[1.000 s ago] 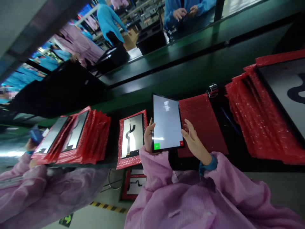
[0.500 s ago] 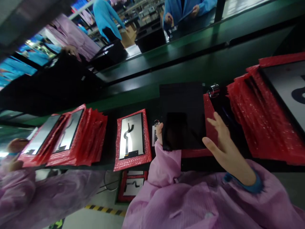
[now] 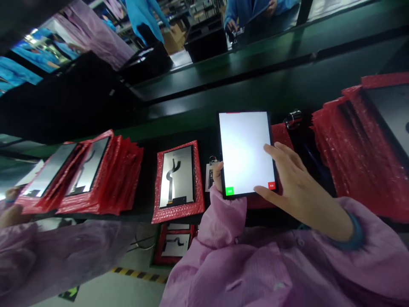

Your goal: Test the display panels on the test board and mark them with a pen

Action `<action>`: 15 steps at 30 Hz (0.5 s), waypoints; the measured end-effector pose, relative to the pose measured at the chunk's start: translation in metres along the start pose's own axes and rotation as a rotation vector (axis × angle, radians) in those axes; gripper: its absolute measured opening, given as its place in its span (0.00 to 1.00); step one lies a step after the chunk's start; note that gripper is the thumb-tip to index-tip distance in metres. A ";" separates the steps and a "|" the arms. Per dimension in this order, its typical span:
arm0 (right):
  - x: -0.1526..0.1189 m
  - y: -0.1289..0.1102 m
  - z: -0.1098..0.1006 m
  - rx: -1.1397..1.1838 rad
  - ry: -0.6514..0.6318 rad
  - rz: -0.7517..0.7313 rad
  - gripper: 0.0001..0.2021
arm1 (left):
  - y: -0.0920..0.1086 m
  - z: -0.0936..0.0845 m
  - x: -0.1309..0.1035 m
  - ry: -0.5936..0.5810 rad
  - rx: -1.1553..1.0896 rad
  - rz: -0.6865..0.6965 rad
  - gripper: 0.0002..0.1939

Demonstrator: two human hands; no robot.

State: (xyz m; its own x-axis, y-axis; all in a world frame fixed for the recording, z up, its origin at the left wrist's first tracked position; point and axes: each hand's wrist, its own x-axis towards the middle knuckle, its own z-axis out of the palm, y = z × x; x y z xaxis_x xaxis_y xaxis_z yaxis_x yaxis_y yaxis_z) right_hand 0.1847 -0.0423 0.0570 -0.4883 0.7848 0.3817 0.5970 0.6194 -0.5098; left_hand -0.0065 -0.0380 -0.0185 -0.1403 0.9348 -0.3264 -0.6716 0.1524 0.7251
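Note:
A tablet-sized display panel [image 3: 246, 149] is lit white, with a green box in its lower left corner and a red one in its lower right. My left hand [image 3: 217, 175] grips its left edge; the thumb shows and the other fingers are hidden beneath. Over the panel's lower right side is my right hand [image 3: 289, 183], fingers apart and holding nothing; whether a fingertip touches the glass I cannot tell. Under the panel lies red bubble wrap [image 3: 284, 133]. A small circuit board [image 3: 210, 175] sits left of my left thumb.
To the left, a panel with a flex cable [image 3: 177, 177] lies on a red bubble bag. Stacks of red bubble bags [image 3: 123, 175] stand farther left and at the right [image 3: 345, 157]. A co-worker's hand [image 3: 12, 209] is at far left. A metal clasp-like part [image 3: 293, 118] lies behind.
The panel's screen has gone from black to lit white with coloured corner boxes. My right hand has moved left, over the panel's right edge. My left hand keeps its hold.

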 end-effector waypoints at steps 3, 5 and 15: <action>0.008 0.007 0.017 -0.039 -0.068 -0.048 0.36 | 0.001 0.004 0.002 -0.085 -0.122 -0.046 0.24; 0.006 0.003 0.008 -0.037 -0.055 -0.047 0.36 | -0.001 0.001 0.002 -0.047 -0.103 -0.041 0.24; 0.053 -0.001 0.002 0.017 0.065 -0.139 0.48 | -0.012 0.001 0.000 -0.016 -0.074 0.115 0.24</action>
State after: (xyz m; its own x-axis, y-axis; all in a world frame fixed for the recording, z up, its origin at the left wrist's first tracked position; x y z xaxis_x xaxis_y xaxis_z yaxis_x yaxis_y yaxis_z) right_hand 0.1574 -0.0012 0.0763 -0.5230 0.6914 0.4984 0.5151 0.7223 -0.4615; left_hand 0.0022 -0.0397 -0.0262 -0.2079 0.9499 -0.2332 -0.7036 0.0204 0.7103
